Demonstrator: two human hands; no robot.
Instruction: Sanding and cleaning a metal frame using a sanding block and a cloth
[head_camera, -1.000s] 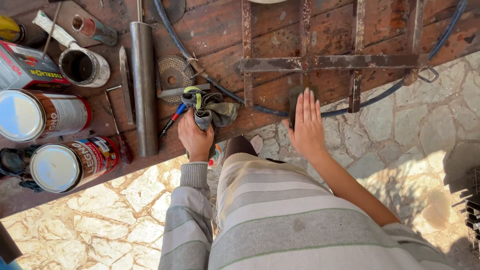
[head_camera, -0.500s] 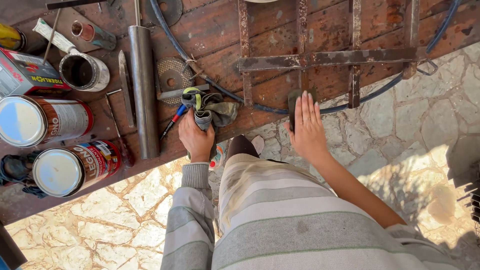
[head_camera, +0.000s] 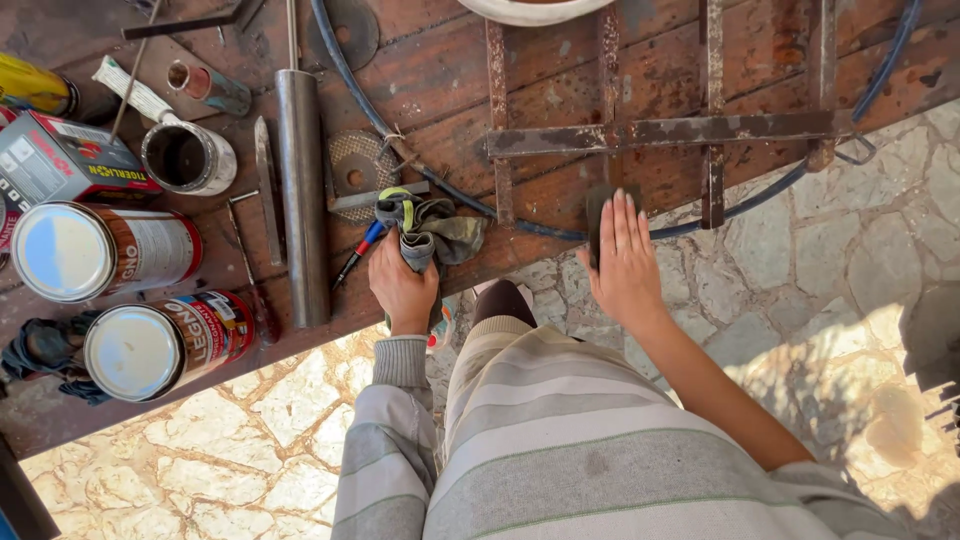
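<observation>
A dark, flat rectangular sanding pad (head_camera: 598, 215) is pressed under the fingers of the right hand (head_camera: 628, 265) at the near edge of the reddish-brown wooden surface (head_camera: 440, 90), where it meets a rusty welded frame of flat iron bars (head_camera: 660, 130). The right hand is laid flat, fingers together and extended, with only the far end of the pad showing beyond the fingertips. The pad is judged light and slightly yielding, best gripped by its long edges or held down under a flat palm; the frame is judged stiff, heavy and rough with rust, better taken by its long crossbar than by its short uprights.

To the left, a crumpled olive-grey cloth (head_camera: 435, 232) is bunched in the left hand (head_camera: 402, 285), which is closed in a fist around it. The cloth is soft and limp and can be gathered anywhere. A blue-handled tool (head_camera: 360, 250) lies just left of that hand, and a blue hose (head_camera: 400, 140) is looped across the surface behind both hands.

Farther left, a long grey steel tube (head_camera: 302, 195) lies pointing away, with a perforated round metal disc (head_camera: 358, 160) beside it. Two paint tins on their sides (head_camera: 130, 345) are seen at the near left, an open empty tin (head_camera: 187, 158) stands beyond them, and a printed cardboard box (head_camera: 60, 165) sits at the far left edge. Pale flagstone paving (head_camera: 820, 280) is visible below the striped jumper.
</observation>
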